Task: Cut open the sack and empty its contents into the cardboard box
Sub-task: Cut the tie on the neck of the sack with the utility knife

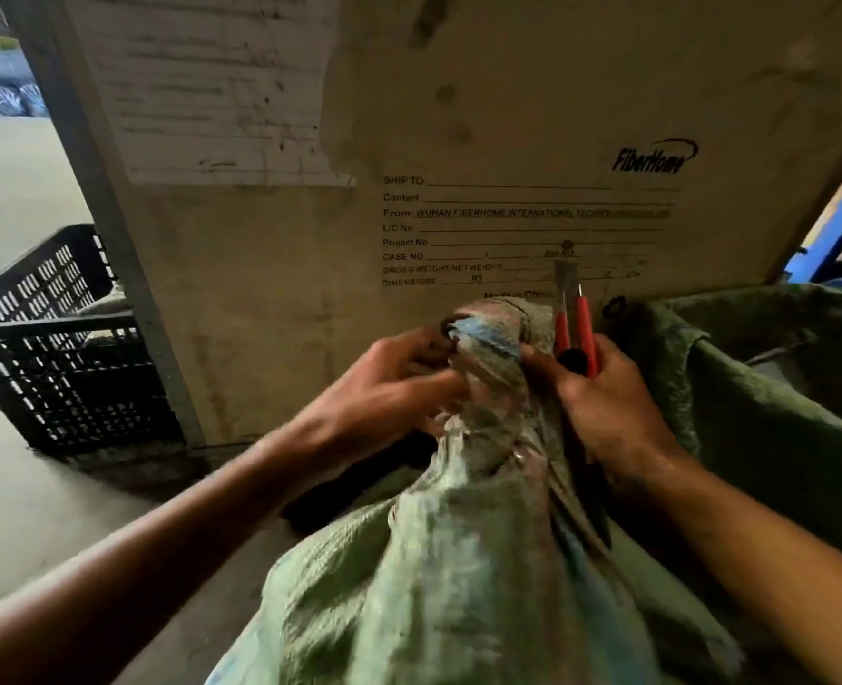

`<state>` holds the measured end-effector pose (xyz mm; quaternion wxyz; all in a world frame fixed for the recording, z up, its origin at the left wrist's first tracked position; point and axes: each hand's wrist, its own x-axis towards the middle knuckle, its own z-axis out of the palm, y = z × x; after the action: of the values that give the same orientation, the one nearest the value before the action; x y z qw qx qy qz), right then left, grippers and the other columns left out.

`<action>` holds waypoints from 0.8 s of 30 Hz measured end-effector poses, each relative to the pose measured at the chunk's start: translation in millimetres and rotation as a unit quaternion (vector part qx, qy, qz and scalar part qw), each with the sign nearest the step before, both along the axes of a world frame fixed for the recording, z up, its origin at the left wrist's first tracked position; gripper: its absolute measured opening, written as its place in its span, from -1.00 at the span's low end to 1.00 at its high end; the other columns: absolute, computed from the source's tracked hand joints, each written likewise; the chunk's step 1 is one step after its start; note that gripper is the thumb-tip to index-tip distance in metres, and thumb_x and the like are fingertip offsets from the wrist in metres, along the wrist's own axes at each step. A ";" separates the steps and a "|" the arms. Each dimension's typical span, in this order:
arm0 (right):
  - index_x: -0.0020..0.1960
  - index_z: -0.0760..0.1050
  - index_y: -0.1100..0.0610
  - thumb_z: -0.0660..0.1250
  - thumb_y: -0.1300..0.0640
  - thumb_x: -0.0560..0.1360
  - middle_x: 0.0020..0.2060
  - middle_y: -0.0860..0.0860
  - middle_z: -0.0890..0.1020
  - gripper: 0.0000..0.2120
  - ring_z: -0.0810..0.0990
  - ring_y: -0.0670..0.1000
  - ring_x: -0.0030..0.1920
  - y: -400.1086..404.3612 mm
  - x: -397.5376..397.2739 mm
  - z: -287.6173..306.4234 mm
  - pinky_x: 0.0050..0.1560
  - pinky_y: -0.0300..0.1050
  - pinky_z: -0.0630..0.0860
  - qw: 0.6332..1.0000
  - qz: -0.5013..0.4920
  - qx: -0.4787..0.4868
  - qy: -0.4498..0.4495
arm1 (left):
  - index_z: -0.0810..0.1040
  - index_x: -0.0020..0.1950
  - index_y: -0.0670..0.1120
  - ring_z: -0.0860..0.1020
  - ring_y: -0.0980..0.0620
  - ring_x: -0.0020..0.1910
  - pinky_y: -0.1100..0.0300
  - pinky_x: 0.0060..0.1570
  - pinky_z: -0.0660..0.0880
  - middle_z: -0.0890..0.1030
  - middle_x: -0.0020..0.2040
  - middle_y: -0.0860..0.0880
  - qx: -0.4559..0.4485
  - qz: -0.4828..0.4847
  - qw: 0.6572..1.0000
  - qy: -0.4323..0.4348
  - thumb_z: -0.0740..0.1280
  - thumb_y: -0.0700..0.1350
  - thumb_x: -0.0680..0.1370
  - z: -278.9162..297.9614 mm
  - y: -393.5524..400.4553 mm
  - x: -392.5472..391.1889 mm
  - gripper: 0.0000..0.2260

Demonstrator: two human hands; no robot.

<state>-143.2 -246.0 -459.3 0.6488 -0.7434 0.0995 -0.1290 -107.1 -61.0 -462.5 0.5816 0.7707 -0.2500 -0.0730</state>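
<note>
A person's left hand (399, 383) pinches the bunched neck of a green sack (458, 561) at lower centre, fingers closed on the weave. The right hand (602, 402) grips both the neck and a red-handled cutter (577, 323), blade up. The box (458, 140) fills the frame behind, a black crate (63, 363) at left.

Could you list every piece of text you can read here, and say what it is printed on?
All on the cardboard box:
"FiberHome", logo
"SHIP TO"
"Contact"
"From: WUHAN FIBERHOME INTERNATIONAL", rest blurred
"L/C No"
"Project No"
"CASE NO"
"GROSS WEIGHT/NET WEIGHT"
"DIMENSIONS", then "93"
"Made in China", partly hidden by the sack
Paper sheet on the box: too blurred to read.
</note>
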 end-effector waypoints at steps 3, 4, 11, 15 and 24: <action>0.13 0.49 0.03 0.36 0.06 0.45 -0.10 0.00 0.68 -0.74 0.69 -0.15 -0.22 -12.5 -4.0 -6.0 -0.30 -0.34 0.57 0.998 0.067 0.016 -0.006 | 0.59 -0.03 0.01 0.63 0.11 -0.02 0.18 -0.01 0.55 0.68 -0.05 0.01 0.019 0.007 0.999 -0.051 0.50 0.06 0.32 0.0 18.0 20.4 -0.71; 0.14 0.50 0.01 0.36 0.06 0.45 -0.10 -0.01 0.70 -0.74 0.69 -0.14 -0.18 -14.3 -5.3 -8.2 -0.26 -0.33 0.58 0.995 0.095 0.018 -0.004 | 0.53 0.08 0.01 0.60 0.12 0.10 0.11 0.13 0.52 0.65 0.08 0.01 0.022 -0.004 0.999 -0.046 0.54 0.09 0.27 -4.2 22.0 26.7 -0.55; 0.12 0.44 0.06 0.38 -0.02 0.45 -0.05 0.12 0.61 -0.70 0.61 0.06 -0.04 -13.4 0.5 -13.4 -0.09 -0.14 0.54 0.983 0.006 -0.178 -0.040 | 0.51 0.22 -0.02 0.65 -0.05 0.03 0.09 0.02 0.60 0.69 0.03 -0.09 0.003 -0.035 0.999 0.020 0.52 -0.11 0.34 -22.7 16.2 33.7 -0.53; 0.05 0.42 0.12 0.23 0.01 0.55 -0.09 0.32 0.59 -0.80 0.59 0.31 -0.17 -14.2 -4.8 -1.7 -0.19 0.20 0.57 0.973 -0.039 -0.220 -0.063 | 0.49 0.11 0.04 0.62 0.03 -0.28 0.17 -0.36 0.57 0.65 -0.17 -0.06 0.056 0.173 0.983 -0.011 0.54 0.08 0.29 -31.4 15.9 40.1 -0.54; 0.03 0.44 0.12 0.31 0.03 0.50 -0.32 0.05 0.50 -0.80 0.50 -0.02 -0.36 15.2 -18.6 -27.2 -0.36 -0.18 0.48 0.981 0.041 -0.191 -0.016 | 0.62 0.09 -0.09 0.69 -0.06 -0.18 0.12 -0.26 0.63 0.71 -0.08 -0.14 0.036 0.094 0.987 0.122 0.45 0.00 0.43 -21.9 17.2 43.9 -0.71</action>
<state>-161.8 -230.8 -486.5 0.5011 -0.8547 0.0322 -0.1314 -63.2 -43.7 -484.3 0.5843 0.7961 -0.1010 -0.1208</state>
